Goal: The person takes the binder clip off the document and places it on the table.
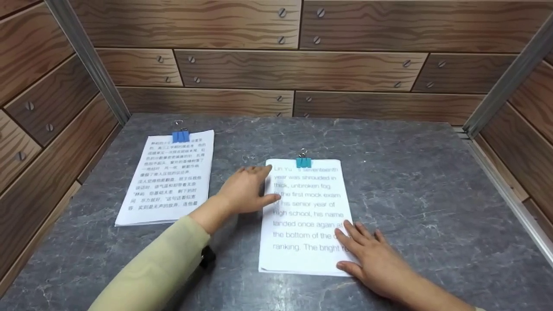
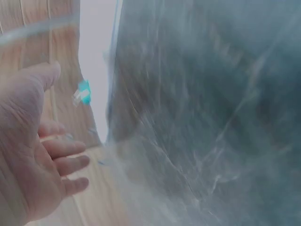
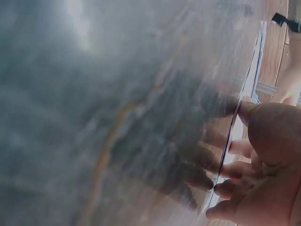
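A stack of white sheets with large English print (image 1: 302, 207) lies on the grey marbled table, held at its top edge by a teal binder clip (image 1: 303, 162). At the stack's upper left edge is my left hand (image 1: 244, 190), fingers extended, thumb over the margin. My right hand (image 1: 380, 259) lies at the lower right edge, its spread fingertips on the paper and covering the ends of some lines. In the left wrist view the teal clip (image 2: 84, 92) shows beyond the left hand (image 2: 42, 146). The right wrist view has the right hand (image 3: 263, 165) along the sheets' edge.
To the left lies a second stack of sheets with Chinese print (image 1: 168, 181), clipped at the top by a blue binder clip (image 1: 180, 136). Wood-patterned panels (image 1: 242, 69) wall the table (image 1: 410, 172) at the back and both sides, with metal posts in the corners.
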Demonstrator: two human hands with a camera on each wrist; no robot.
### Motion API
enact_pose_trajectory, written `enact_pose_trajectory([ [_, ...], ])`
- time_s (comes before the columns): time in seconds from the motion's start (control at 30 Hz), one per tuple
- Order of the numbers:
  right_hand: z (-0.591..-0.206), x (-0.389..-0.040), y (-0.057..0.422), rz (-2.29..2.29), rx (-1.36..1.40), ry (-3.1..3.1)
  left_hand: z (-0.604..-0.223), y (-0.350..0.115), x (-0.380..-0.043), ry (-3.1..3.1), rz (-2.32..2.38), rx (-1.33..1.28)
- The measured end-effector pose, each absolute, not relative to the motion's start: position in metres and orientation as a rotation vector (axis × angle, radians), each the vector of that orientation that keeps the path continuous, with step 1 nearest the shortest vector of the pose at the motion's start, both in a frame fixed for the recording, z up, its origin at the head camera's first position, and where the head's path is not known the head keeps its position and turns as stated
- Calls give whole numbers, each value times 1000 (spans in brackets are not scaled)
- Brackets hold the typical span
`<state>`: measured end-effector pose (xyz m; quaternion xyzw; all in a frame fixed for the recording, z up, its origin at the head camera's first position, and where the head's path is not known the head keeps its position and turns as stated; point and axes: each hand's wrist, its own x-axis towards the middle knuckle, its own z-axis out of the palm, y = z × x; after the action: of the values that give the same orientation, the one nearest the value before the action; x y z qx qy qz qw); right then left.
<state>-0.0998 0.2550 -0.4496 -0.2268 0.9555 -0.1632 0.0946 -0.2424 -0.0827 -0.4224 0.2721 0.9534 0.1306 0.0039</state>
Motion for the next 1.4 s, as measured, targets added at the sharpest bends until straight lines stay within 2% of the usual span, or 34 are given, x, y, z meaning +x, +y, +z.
enact_pose_trajectory([
  [0.17,-450,-100,256,-487,-671,2825,-434,-83,-265,2874,408,805],
  [0.4,-448,-102,256,-509,-633,2786,-443,-79,-277,2804,427,717],
  [0.77,-449,-101,256,-501,-660,2810,-445,-73,-281,2794,426,720],
  [1.13,-451,-100,255,-486,-670,2837,-446,-71,-279,2767,655,697],
  [1.4,-449,-100,255,-477,-662,2819,-445,-69,-280,2780,594,678],
])
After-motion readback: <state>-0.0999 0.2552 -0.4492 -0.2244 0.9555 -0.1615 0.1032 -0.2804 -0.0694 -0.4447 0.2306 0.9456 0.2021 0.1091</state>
